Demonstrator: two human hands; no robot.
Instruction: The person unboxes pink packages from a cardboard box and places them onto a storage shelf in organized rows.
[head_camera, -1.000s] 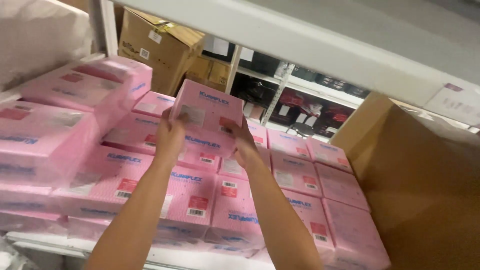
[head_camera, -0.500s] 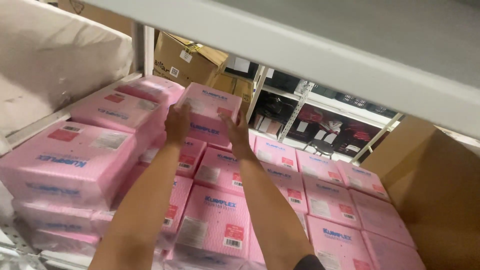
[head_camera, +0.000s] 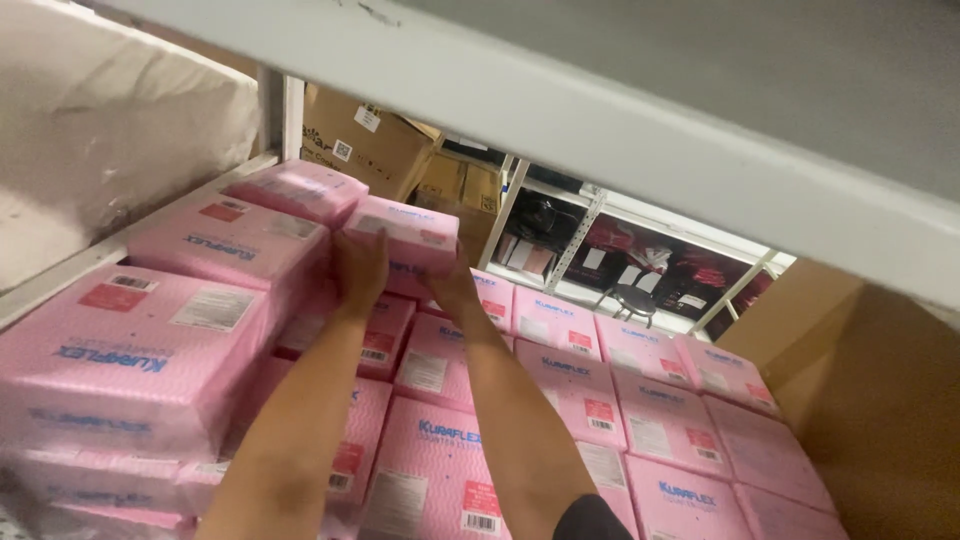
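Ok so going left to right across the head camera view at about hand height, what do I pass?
White wrapped bundle → tall stack of pink boxes → left hand → held pink box → right hand → low rows of pink boxes → big brown carton.

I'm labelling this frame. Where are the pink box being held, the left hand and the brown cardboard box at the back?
held pink box (head_camera: 412, 232): head view, on its top face.
left hand (head_camera: 362, 272): head view, on the back of the hand.
brown cardboard box (head_camera: 365, 150): head view, on its front side.
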